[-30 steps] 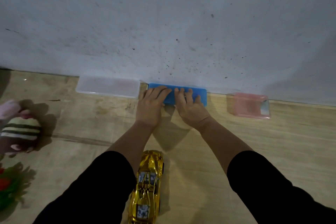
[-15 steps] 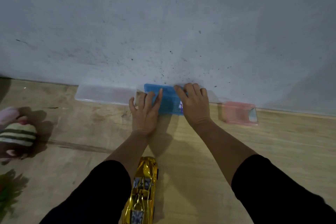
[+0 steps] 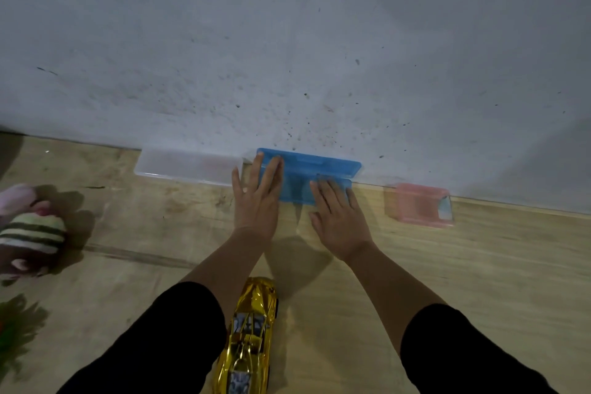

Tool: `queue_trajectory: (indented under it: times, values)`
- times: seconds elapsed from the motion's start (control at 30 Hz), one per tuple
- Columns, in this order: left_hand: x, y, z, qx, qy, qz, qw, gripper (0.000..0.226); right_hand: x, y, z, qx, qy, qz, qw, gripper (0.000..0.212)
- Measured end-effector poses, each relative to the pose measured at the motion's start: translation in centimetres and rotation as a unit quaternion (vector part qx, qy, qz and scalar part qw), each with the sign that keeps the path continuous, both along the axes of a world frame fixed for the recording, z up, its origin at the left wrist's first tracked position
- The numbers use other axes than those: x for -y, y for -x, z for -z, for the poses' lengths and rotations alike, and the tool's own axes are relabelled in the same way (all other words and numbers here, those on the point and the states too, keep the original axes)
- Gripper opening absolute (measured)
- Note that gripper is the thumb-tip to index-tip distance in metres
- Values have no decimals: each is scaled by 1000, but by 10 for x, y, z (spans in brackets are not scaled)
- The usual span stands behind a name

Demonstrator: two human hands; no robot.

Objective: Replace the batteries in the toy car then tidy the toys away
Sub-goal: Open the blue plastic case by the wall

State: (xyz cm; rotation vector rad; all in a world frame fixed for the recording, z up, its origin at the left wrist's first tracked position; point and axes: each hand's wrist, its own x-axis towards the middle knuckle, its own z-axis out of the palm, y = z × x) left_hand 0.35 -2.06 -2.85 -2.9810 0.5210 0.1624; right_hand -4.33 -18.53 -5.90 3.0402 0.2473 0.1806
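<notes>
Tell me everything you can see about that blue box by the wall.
The blue box is a long, flat case of see-through blue plastic, lying on the wooden floor against the wall, between a clear box and a pink one. Its lid looks raised, leaning toward the wall. The left hand rests flat on its left end, the right hand on its front right edge.

The gold toy car [image 3: 248, 334] runs off the bottom edge, its rear cut away, and the left sleeve [image 3: 166, 342] covers part of its side. A striped plush toy [image 3: 30, 232] is clipped by the left edge. Fingers of both hands hide parts of the blue plastic case [image 3: 303, 176]; its contents cannot be made out. The label on the pink box [image 3: 419, 205] is too blurred to read.
</notes>
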Motion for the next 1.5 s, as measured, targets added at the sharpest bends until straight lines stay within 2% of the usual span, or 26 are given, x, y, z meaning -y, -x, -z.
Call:
queue_trajectory:
  times: [0.3, 0.53, 0.7, 0.83, 0.97, 1.07, 1.2, 1.5]
  values:
    - [4, 2, -2, -7, 26, -22, 999, 76, 13, -19, 20, 53, 58, -78, 994, 64]
    - [4, 2, -4, -12, 29, -26, 999, 77, 18, -28, 21, 77, 56, -109, 989, 50]
    - [4, 1, -1, 4, 46, -30, 998, 75, 20, -33, 18, 106, 19, -159, 981, 42]
    - [4, 1, 1, -1, 46, -31, 998, 73, 24, -42, 20, 89, -6, -194, 977, 44]
    - [4, -2, 5, 12, 57, -39, 998, 77, 26, -56, 13, 73, -7, -245, 967, 54]
    - [4, -2, 4, 4, 47, -43, 998, 75, 25, -56, 8, 105, -33, -245, 963, 57]
    - [6, 1, 1, 8, 26, -48, 998, 77, 17, -41, 4, 165, -53, -244, 954, 42]
    - [4, 1, 3, 23, 28, -40, 999, 74, -3, -9, 24, 185, -53, -166, 967, 16]
